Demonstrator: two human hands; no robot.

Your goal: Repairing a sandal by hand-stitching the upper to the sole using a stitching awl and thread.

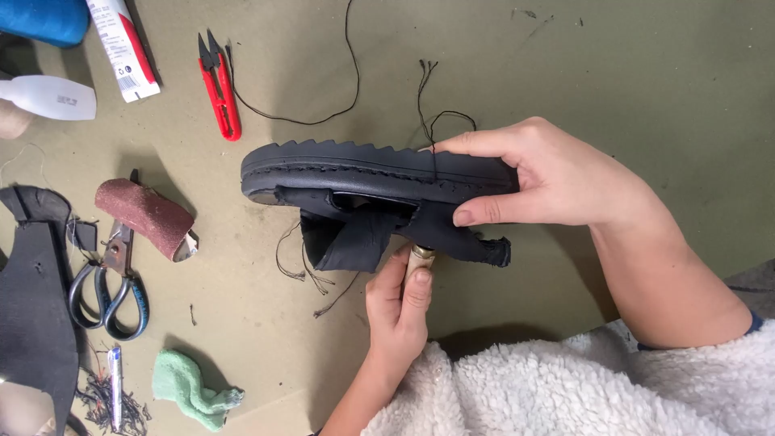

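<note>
Above the table (613, 73), the right hand (549, 178) grips a black sandal (371, 173) by its sole; threads dangle. The left hand (400, 307) pinches a wooden tool handle (420, 260) under the strap.

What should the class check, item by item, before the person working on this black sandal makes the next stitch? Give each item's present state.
1. Sandal held firm on its side by the right hand: ok.
2. Left hand grips the wooden tool handle: ok.
3. Tool tip placed on the strap: cannot tell, hidden.
4. Thread free of knots at the sole: cannot tell.
5. Red snips near on the table: ok.
</note>
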